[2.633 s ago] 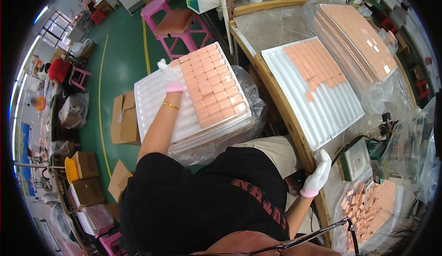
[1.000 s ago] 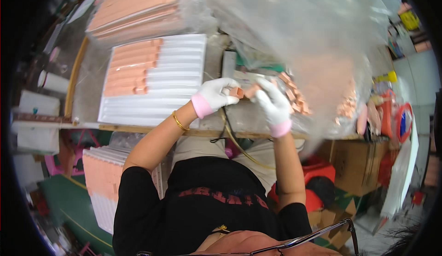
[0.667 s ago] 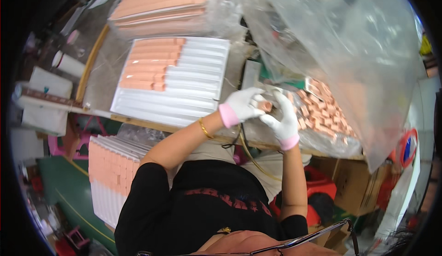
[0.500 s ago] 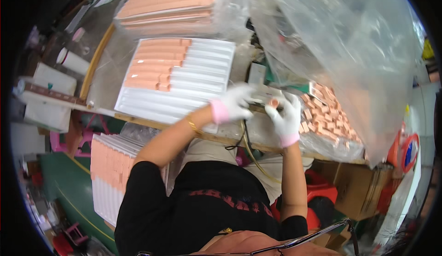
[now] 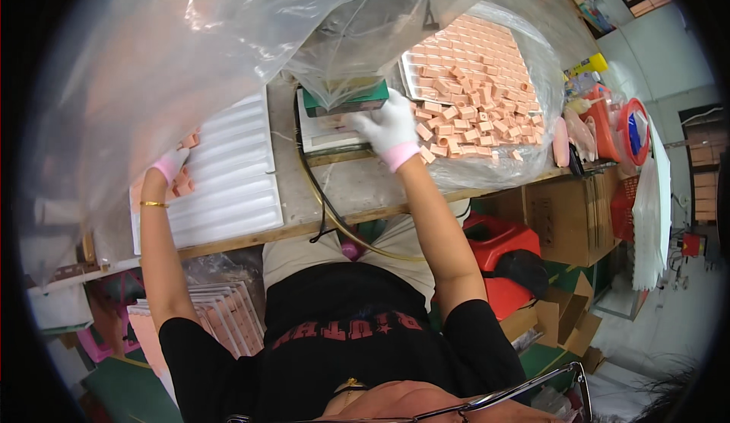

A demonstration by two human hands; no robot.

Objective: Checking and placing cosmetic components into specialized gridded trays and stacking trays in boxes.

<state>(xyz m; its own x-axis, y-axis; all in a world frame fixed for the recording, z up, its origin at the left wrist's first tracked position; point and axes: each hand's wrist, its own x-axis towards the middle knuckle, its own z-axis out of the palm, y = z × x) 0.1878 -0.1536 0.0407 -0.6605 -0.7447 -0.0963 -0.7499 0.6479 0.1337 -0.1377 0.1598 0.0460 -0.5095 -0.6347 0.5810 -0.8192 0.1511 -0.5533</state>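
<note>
My left hand [image 5: 176, 166], in a white glove with a pink cuff, is at the left part of a white ridged tray [image 5: 228, 187]. Peach pieces [image 5: 182, 185] lie in the tray right beside its fingers, and clear plastic film partly veils them. My right hand [image 5: 386, 128], gloved the same way, is at a small bench device with a green top [image 5: 356, 103]. Its fingers are bent in over the device's pale base [image 5: 334, 140]; what they hold, if anything, is hidden. Close to its right lies a heap of small hollow peach blocks [image 5: 464, 122].
A large clear plastic sheet [image 5: 228, 12] hangs over the left and middle of the bench. A dark cable and a yellowish hose [image 5: 312, 176] run off the bench's front edge. Stacked trays [image 5: 228, 316] stand below left. A red stool [image 5: 498, 252] and cartons [image 5: 559, 225] are below right.
The view has swung to the right. My hands were close together near the device; now the left has moved away to the tray, while the right is at the device.
</note>
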